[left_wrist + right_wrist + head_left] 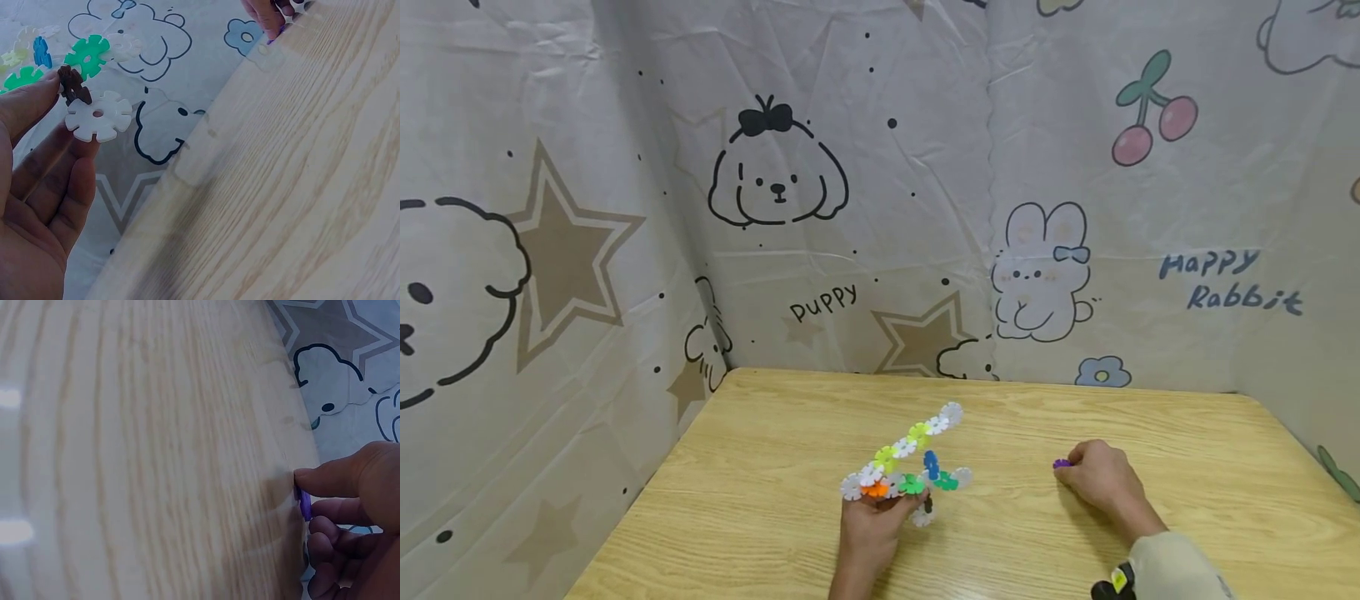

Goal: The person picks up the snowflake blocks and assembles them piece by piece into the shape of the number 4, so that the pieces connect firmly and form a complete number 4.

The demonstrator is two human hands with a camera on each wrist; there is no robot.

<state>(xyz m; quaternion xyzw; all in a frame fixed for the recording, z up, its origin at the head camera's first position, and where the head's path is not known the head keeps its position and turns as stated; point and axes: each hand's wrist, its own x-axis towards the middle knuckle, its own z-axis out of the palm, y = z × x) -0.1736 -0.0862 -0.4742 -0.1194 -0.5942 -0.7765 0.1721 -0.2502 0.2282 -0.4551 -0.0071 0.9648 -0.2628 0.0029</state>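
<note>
My left hand (874,529) holds a branching assembly of interlocking snowflake discs above the table. A long arm of white and yellow-green discs slants up to the right, with an orange disc (875,489) near its lower end. A blue disc (931,464) and green discs (946,481) stick out to the right. In the left wrist view, a brown disc (74,86) joins a white disc (99,116) beside my thumb. Over the right part of the table, my right hand (1105,482) pinches a purple snowflake disc (305,504) between thumb and index finger, apart from the assembly.
A wood-grain table (760,467) spreads under both hands. Behind it and at the sides hang pale curtains (917,233) printed with cartoon animals, stars and cherries. A black-and-yellow object (1116,581) sits at my right sleeve (1180,568).
</note>
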